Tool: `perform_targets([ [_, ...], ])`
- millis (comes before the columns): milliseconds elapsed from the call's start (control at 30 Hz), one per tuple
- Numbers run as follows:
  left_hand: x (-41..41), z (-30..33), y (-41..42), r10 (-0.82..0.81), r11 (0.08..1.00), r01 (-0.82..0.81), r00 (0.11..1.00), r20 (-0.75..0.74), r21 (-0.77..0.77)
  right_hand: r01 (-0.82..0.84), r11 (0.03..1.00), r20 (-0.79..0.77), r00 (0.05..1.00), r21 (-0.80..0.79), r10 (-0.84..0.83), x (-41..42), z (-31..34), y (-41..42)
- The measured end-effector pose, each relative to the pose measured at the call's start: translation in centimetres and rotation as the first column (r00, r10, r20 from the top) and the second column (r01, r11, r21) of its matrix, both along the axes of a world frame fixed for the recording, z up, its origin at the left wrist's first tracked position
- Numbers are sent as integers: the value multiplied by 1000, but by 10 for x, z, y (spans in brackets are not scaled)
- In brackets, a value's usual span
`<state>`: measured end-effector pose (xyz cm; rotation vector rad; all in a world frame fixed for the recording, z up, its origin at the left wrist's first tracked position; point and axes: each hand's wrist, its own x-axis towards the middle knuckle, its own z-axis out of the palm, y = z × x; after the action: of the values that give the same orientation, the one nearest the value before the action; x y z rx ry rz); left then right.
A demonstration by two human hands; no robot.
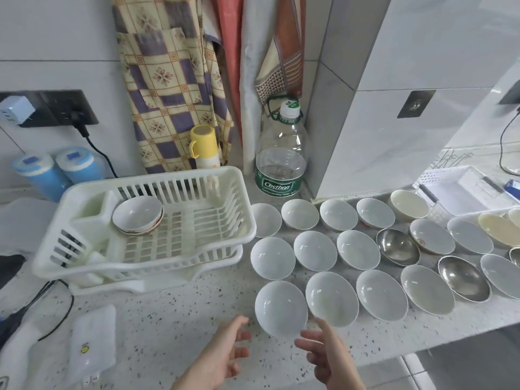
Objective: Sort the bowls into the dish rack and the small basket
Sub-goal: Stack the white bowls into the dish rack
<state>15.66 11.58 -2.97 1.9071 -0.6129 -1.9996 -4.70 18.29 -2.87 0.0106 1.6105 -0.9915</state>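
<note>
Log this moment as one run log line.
hands: left open, right open | target: nearest white bowl | dish rack: bowls stacked

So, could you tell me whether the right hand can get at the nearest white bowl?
Probably yes: the right hand is open beside the nearest white bowl, nothing between them.

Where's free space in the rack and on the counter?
The dish rack floor is bare right of its stacked bowls. The counter is open between rack, power bank and left hand. The bowl rows, from the nearest white bowl rightward, are crowded.
</note>
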Motion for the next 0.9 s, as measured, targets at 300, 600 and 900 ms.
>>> perform_targets([
  [300,-58,-17,27,121,992,-120,993,-15,31,-103,993,-134,985,53,109,-65,-5,5],
  [600,-78,-20,30,182,981,-185,982,-53,-52,-176,984,-120,977,23,178,-83,-10,-7],
  [900,-62,3,41,285,948,-284,958,-12,-146,-146,989,-109,984,-25,143,-85,6,-9],
])
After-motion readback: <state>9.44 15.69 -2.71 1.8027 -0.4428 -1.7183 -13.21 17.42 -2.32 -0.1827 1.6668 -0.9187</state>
